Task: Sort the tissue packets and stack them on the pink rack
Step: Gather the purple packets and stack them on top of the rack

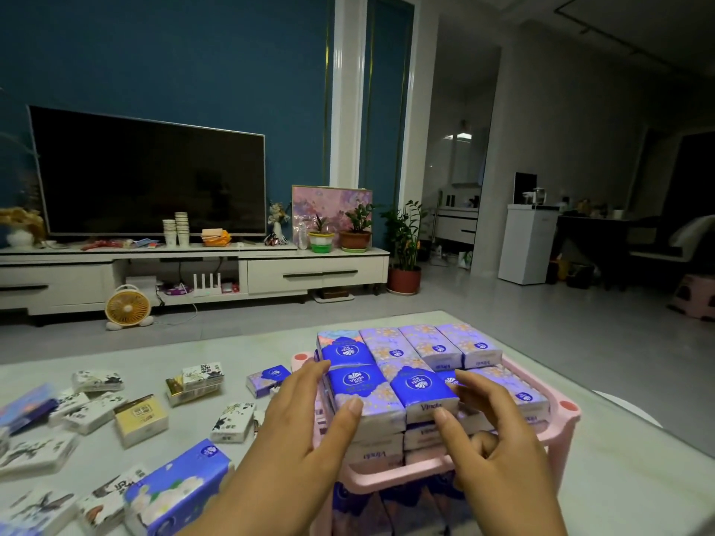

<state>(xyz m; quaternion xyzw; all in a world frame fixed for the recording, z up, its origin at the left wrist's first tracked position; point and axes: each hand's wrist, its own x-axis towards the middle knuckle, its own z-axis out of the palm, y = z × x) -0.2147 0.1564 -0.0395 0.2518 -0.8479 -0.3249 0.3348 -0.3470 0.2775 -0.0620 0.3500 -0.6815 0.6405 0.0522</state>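
Head view: left hand (pixel 305 423) and right hand (pixel 491 431), fingers (pixel 475 384) straight, press Vinda packets (pixel 421 392) on pink rack (pixel 390 477).

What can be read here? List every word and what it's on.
"Vinda": logo on the near-left top blue packet.
"Vinda": logo and front edge of the packet beside it.
"Vinda", upside down: front of a lower packet.
White packets: characters too blurred to read.
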